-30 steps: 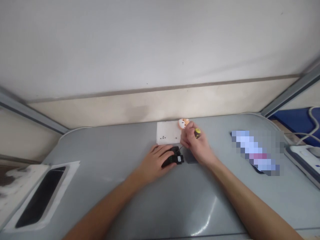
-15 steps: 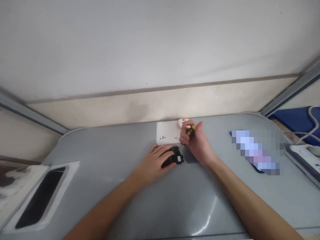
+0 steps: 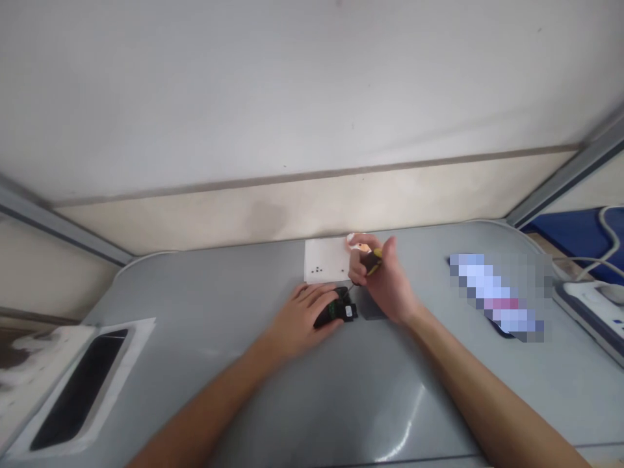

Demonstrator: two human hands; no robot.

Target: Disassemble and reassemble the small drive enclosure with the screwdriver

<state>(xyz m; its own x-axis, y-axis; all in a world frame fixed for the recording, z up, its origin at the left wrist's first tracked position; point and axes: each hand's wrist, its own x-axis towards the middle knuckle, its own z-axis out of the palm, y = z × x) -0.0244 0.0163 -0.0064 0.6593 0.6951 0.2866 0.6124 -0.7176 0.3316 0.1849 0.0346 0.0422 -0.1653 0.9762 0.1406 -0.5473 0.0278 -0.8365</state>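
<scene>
My left hand (image 3: 301, 320) lies over a small black device (image 3: 348, 312) with a bit of green board showing, its fingers gripping it against the table. A screwdriver (image 3: 374, 261) with a black and yellow handle is in my right hand (image 3: 394, 291), thumb raised and fingers curled at the handle. The thin shaft slants down to the device's upper part; the exact contact spot is too small to make out. Partly behind my right wrist lies a dark flat piece (image 3: 373, 308). Just beyond the hands, white paper (image 3: 325, 250) carries several tiny dark pieces (image 3: 316, 270) that look like screws.
An orange and white item (image 3: 359, 246) sits by the paper, partly covered by my right fingers. A blurred-out phone-like object (image 3: 492, 296) lies right, with a white power strip (image 3: 595, 305) beyond. A black slab (image 3: 80, 390) rests on white material at left. A wall closes the back.
The screwdriver handle has turned in my right hand, and its fingers have loosened and straightened slightly. My left hand and the device have stayed in place.
</scene>
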